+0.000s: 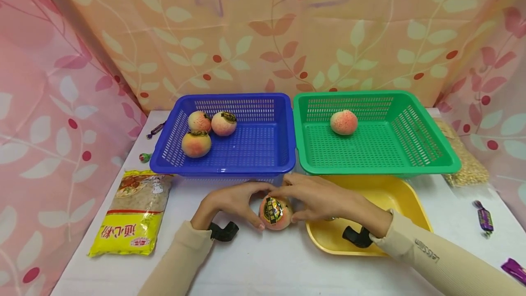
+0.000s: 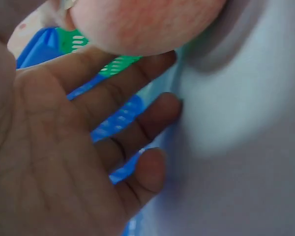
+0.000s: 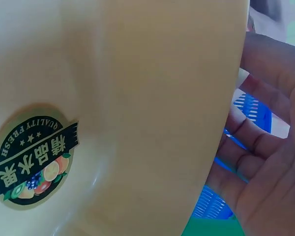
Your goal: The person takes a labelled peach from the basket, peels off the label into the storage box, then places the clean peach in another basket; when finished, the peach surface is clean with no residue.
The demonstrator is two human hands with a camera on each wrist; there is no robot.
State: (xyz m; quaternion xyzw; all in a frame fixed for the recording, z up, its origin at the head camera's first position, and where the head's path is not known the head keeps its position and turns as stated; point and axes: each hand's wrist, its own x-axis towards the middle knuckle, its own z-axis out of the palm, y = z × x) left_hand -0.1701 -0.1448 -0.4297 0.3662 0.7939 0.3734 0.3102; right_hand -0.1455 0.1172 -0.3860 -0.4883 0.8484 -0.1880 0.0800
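A peach [image 1: 276, 214] with a black and gold oval sticker facing up rests on the white table. My left hand [image 1: 237, 201] holds its left side between thumb and forefinger. In the left wrist view, the other fingers [image 2: 130, 130] spread below the peach [image 2: 147, 22]. From the right, my right hand [image 1: 318, 198] holds the same peach, forefinger over its top and thumb at its side. Under the right forearm lies a yellow tray [image 1: 404, 204]. The right wrist view shows an oval fruit sticker [image 3: 37, 157] in the tray, beside the right hand [image 3: 270, 162].
A blue basket [image 1: 222, 170] behind the hands holds three stickered peaches [image 1: 196, 144]. Beside it, a green basket [image 1: 378, 169] holds one peach [image 1: 344, 122] with no sticker showing. A yellow food packet [image 1: 131, 214], a grain bag [image 1: 468, 163] and wrapped candies [image 1: 484, 218] lie around.
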